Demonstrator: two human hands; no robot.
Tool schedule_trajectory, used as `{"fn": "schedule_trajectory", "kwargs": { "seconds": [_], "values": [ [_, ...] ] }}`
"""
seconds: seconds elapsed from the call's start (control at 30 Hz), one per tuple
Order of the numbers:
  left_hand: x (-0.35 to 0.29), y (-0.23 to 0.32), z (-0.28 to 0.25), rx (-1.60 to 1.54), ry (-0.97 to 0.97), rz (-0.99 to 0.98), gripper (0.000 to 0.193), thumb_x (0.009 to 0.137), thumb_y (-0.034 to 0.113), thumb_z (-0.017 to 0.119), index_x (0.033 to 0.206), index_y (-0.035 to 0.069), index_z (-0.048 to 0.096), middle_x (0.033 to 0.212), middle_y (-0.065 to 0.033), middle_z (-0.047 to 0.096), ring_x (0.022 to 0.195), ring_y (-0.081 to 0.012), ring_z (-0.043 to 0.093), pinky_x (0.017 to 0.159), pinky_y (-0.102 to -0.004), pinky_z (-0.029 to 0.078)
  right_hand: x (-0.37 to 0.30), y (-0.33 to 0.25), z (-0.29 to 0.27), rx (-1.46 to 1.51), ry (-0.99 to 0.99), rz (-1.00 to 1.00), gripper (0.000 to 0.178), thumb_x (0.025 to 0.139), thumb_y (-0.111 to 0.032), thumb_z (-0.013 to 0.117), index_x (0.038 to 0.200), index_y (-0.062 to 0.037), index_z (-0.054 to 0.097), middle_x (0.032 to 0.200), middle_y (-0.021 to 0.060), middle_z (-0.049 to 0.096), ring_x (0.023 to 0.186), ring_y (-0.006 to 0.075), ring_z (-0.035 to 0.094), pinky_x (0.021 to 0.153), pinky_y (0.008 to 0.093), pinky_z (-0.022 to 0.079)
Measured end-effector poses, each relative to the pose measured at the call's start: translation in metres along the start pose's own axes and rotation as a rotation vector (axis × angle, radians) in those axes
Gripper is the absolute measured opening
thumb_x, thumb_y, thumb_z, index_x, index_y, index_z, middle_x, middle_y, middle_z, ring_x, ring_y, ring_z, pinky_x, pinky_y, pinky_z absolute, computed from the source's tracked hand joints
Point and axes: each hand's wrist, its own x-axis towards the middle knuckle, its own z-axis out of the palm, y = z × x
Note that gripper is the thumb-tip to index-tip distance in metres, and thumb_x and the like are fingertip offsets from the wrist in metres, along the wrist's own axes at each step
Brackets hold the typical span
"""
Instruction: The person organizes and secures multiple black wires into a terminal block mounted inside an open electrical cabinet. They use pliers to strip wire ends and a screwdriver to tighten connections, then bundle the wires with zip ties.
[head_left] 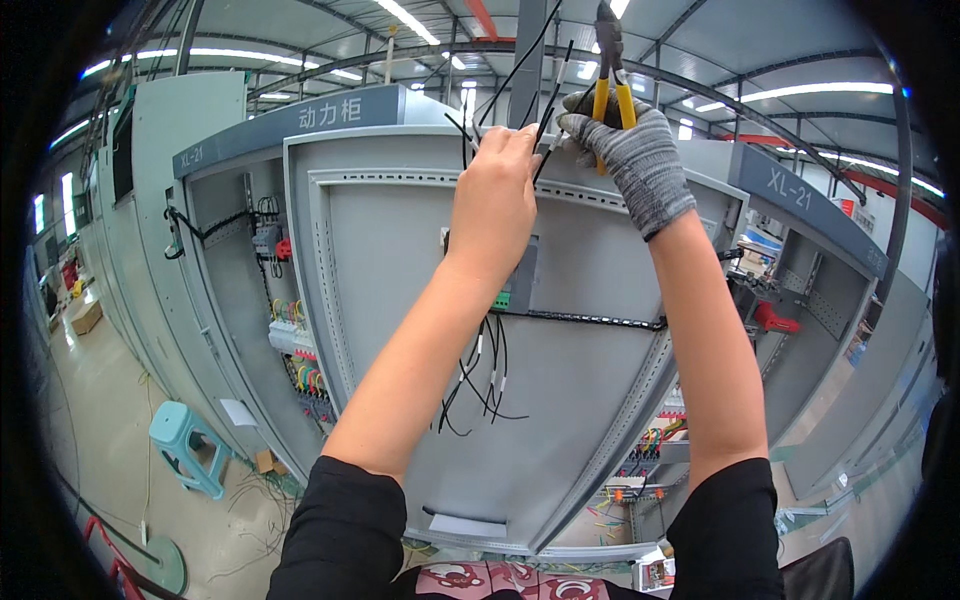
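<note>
My bare left hand (492, 200) is raised at the top edge of a grey cabinet door (400, 260), its fingers closed on thin black wires (548, 108) with white sleeves. Close beside it, my right hand (645, 165) wears a grey knit glove and grips pliers (626, 105) with yellow handles, their dark jaws pointing up. The right fingertips are near the same wires; whether they pinch one I cannot tell. Lower on the door, more black wires (490, 375) hang loose under a device with a green terminal block (502, 299), partly hidden by my left arm.
Open cabinets with wired breakers (292, 338) stand left and right of the door. A red handle (775, 318) sits inside the right one. On the floor at left are a blue plastic stool (188, 448), wire scraps (262, 505) and a cardboard box (87, 318).
</note>
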Motion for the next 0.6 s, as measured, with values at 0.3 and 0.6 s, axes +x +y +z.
{"fn": "schedule_trajectory", "kwargs": {
  "seconds": [0.3, 0.6],
  "values": [
    [0.023, -0.029, 0.005, -0.052, -0.082, 0.064, 0.019, 0.085, 0.003, 0.061, 0.103, -0.003, 0.062, 0.082, -0.0170, 0.063, 0.076, -0.0322, 0.063, 0.071, -0.0367, 0.050, 0.041, -0.004, 0.003, -0.405, 0.017, 0.110, 0.037, 0.072, -0.035, 0.082, 0.083, -0.0023, 0.069, 0.061, 0.0048, 0.062, 0.055, 0.0113, 0.059, 0.051, 0.0266, 0.048],
    [0.027, -0.032, -0.005, -0.367, -0.230, -0.101, 0.016, 0.085, 0.003, 0.062, 0.100, -0.003, 0.061, 0.078, -0.0108, 0.063, 0.061, -0.0144, 0.061, 0.059, -0.0287, 0.050, 0.043, -0.024, 0.004, -0.017, 0.160, 0.092, 0.030, 0.077, -0.026, 0.080, 0.098, -0.0075, 0.068, 0.068, -0.0010, 0.059, 0.054, 0.0078, 0.054, 0.047, 0.0235, 0.046]
  ]
}}
